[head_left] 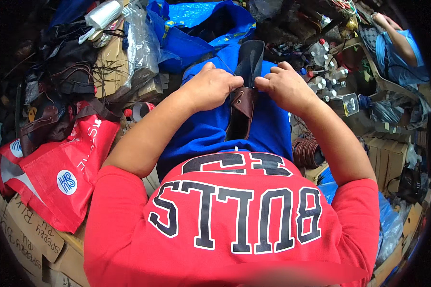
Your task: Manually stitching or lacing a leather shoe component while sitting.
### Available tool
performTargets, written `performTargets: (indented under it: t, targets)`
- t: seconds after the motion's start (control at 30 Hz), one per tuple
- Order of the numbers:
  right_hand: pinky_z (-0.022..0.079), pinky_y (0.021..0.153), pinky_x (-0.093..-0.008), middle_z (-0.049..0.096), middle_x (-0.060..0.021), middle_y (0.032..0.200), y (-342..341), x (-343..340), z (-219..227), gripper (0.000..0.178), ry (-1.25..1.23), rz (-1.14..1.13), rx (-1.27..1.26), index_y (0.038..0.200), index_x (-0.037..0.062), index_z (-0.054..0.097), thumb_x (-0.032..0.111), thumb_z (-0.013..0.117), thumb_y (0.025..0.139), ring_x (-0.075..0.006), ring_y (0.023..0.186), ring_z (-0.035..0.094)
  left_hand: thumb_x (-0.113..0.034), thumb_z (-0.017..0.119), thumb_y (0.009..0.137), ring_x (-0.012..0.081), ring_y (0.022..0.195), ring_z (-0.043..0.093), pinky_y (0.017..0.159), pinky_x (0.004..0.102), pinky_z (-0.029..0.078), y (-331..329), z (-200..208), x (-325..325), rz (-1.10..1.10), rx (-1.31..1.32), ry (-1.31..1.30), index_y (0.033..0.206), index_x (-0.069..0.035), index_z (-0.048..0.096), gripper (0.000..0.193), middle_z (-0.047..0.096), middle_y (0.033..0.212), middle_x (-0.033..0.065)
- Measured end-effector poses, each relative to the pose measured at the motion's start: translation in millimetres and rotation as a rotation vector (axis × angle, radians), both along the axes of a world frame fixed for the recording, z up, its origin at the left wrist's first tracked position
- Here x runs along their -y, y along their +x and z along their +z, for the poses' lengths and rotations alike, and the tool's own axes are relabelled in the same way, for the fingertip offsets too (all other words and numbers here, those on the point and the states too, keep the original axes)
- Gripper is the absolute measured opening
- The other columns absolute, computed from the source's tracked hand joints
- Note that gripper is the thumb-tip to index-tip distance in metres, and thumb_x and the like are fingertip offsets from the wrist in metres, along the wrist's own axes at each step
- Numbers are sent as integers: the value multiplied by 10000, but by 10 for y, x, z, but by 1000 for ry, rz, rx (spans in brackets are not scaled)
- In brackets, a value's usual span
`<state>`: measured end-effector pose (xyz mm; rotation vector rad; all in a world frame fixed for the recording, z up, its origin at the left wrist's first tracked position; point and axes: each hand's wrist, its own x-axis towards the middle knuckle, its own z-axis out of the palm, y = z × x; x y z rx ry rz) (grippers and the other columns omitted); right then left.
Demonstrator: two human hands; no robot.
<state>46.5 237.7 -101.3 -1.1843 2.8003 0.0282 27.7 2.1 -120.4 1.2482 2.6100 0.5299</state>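
Observation:
A dark brown leather shoe upper (pixel 242 107) with metal eyelets lies lengthwise over my lap, on blue cloth. A black, tongue-shaped piece (pixel 250 60) extends from its far end. At the left edge, where the brown and black parts meet, my left hand (pixel 214 86) is closed in a pinch. My right hand (pixel 283 87) is closed the same way at the opposite edge. The fingertips come close together over the join, and a small pale bit shows between them. Whatever fine thing the fingers grip is too small to make out.
A blue bag (pixel 201 33) stands open beyond my knees. To the left are a red bag (pixel 64 167) and plastic-wrapped cardboard (pixel 115 67). Several bottles (pixel 323 71) crowd the right, near stacked brown pieces (pixel 307 152). Another person's arm (pixel 398 40) shows at far right.

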Motion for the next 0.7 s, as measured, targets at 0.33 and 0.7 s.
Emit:
performTargets:
  t: [0.33,0.7]
  targets:
    - [389,799,-405,588,-105,742,346,-1333,-153,72,-310,-379,-65,823,102,557,81,601,770,-326,786,549,-67,507,772,295,765,595,699,390,395,170,96,922,65,-116,86,814,-103,566,81,603,730,97]
    - [311,1046,-457,565,-56,924,123,-1305,540,179,-1967,-88,740,988,36,579,197,525,930,-199,937,541,-162,563,915,105,831,566,764,255,448,105,980,978,316,536,1191,899,-18,603,150,594,793,30]
